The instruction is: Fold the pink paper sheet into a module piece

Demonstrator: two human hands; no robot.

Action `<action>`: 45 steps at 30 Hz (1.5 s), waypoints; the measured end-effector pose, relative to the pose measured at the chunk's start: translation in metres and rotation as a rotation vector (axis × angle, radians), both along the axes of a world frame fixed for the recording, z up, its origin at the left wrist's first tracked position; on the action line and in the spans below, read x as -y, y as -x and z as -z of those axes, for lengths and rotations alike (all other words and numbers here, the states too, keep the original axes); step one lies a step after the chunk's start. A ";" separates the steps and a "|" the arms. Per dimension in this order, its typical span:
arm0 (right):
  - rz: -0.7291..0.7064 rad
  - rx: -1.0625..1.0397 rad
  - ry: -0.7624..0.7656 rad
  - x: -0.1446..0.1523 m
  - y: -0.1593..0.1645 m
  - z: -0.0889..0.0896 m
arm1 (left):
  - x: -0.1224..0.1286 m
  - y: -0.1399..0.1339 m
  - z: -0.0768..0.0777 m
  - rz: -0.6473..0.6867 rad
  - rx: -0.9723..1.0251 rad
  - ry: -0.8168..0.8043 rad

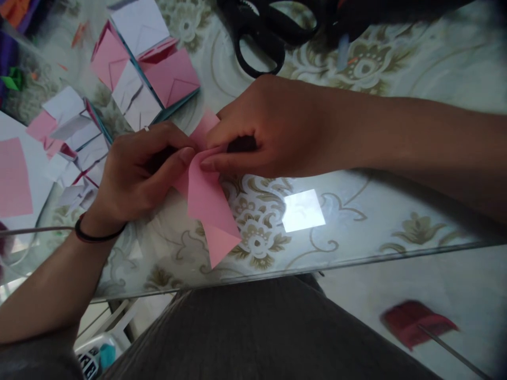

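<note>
A sheet of pink paper (214, 216) is bent and creased between my two hands, above the patterned table near its front edge. My left hand (146, 169) pinches its left side between thumb and index finger. From the right, my right hand (245, 134) grips the paper's upper part, thumb below and curled fingers above. One pointed end hangs down toward the table edge, and another part sticks up behind the fingers. Just beyond my left hand lie folded pink and white paper pieces (85, 140), with a larger pink and white folded paper block (146, 63) behind.
Black-handled scissors (263, 37) lie at the back, near a dark object at the top right. A white sheet with a pink rectangle (13, 177) is at far left. Small green and orange scraps (13, 79) lie upper left. Below, on the floor, is a red dustpan (418, 319).
</note>
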State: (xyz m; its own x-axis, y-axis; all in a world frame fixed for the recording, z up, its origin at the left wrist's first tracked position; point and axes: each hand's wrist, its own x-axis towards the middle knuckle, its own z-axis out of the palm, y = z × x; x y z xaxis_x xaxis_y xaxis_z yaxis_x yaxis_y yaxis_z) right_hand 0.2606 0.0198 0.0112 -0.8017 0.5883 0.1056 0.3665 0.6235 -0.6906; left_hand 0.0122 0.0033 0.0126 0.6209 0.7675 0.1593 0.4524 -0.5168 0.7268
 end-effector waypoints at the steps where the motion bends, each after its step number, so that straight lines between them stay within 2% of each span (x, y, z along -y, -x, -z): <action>1: -0.002 0.001 -0.003 0.000 0.000 0.000 | 0.000 0.000 0.000 -0.005 -0.004 0.001; 16: 0.014 0.044 -0.003 0.000 0.001 -0.004 | 0.003 -0.002 -0.003 -0.039 -0.002 0.044; 19: 0.047 0.104 -0.013 0.001 0.002 -0.006 | 0.003 -0.001 -0.001 -0.039 -0.016 0.014; 24: 0.033 0.081 -0.038 0.002 0.004 -0.004 | 0.001 0.000 0.002 -0.027 -0.052 -0.024; 31: 0.017 0.078 -0.045 0.002 0.002 -0.007 | 0.003 -0.004 0.001 -0.058 0.026 0.023; 36: 0.055 0.207 -0.094 0.001 0.002 -0.009 | 0.005 -0.004 -0.001 -0.128 -0.008 0.047; 39: 0.058 0.237 -0.092 0.002 0.003 -0.010 | 0.003 0.000 0.002 -0.113 -0.009 0.035; 45: 0.024 0.169 -0.075 0.001 0.003 -0.010 | -0.001 0.000 0.005 -0.080 0.014 0.009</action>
State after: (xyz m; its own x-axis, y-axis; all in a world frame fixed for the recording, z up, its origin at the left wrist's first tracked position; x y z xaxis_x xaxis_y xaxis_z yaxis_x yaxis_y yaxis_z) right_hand 0.2574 0.0187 0.0213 -0.7978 0.6028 0.0144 0.4888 0.6605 -0.5699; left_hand 0.0123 0.0040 0.0072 0.5555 0.8159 0.1604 0.4817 -0.4730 0.7377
